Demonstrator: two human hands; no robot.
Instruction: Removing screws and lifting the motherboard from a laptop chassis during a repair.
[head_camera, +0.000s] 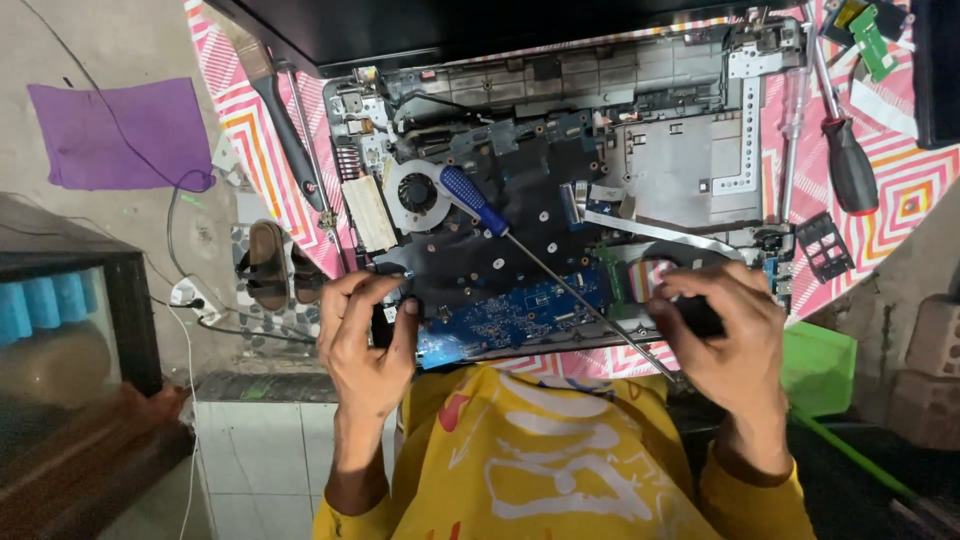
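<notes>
1. Work item: the opened laptop chassis (560, 200) lies flat on the counter (900, 200), which is covered with a pink patterned cloth. Its long axis runs left to right across the view, with the near edge directly under both hands.
2. Left hand (365, 335): fingers curled at the near-left corner of the chassis, fingertips touching the edge beside the blue circuit board (510, 315). Whether it pinches a small part cannot be told.
3. Right hand (725, 335): fingers bent down onto a dark part (700, 315) at the near-right corner, partly closed over it. The grip itself is hidden by the fingers.
4. Key relation: the blue-handled screwdriver (475, 200) lies loose on the board between the hands. Its axis runs diagonally, handle up-left near the fan (418, 192), shaft (590, 305) down-right, with the tip passing just beside the right hand.
5. Nearer hand: the right hand to the tip; the left hand to the handle.
6. Periphery: a red-handled screwdriver (848, 160) lies well apart at upper right.
</notes>
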